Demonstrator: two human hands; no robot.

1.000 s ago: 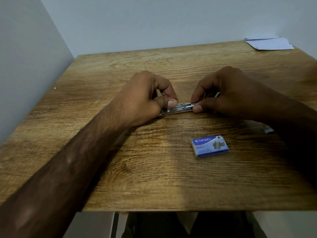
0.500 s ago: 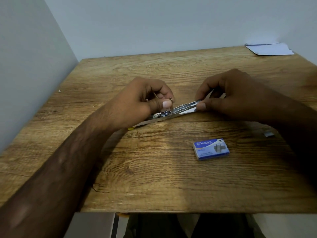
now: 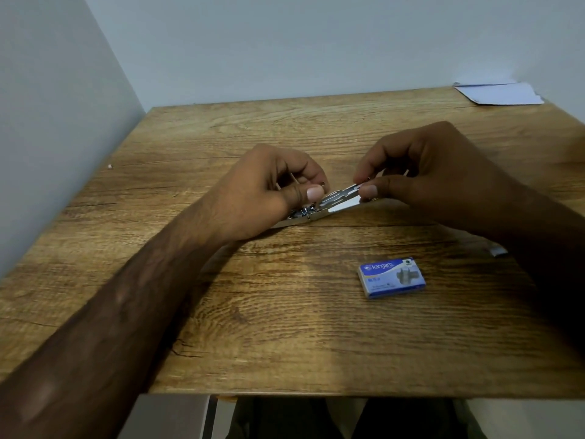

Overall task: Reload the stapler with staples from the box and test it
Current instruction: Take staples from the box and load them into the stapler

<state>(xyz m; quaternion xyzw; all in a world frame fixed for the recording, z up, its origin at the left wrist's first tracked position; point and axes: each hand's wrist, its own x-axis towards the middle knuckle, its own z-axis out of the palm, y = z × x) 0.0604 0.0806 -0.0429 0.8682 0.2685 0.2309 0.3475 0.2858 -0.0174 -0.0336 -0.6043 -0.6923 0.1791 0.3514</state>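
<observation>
A small metal stapler (image 3: 335, 204) lies opened out on the wooden table (image 3: 285, 327), its shiny channel showing between my hands. My left hand (image 3: 272, 191) grips its left end, thumb pressed on top. My right hand (image 3: 421, 172) pinches the right end between thumb and forefinger. Much of the stapler is hidden under both hands. A blue staple box (image 3: 392, 277), closed and lying flat, sits nearer to me on the right, apart from both hands.
White paper sheets (image 3: 500, 94) lie at the far right corner. A small light scrap (image 3: 498, 250) peeks out beside my right forearm. Walls close off the left and far sides. The table's near edge runs across the bottom.
The stapler has been spread open, its left end now sticking out under my left hand. Both hands have kept their grip and lifted the right end slightly.
</observation>
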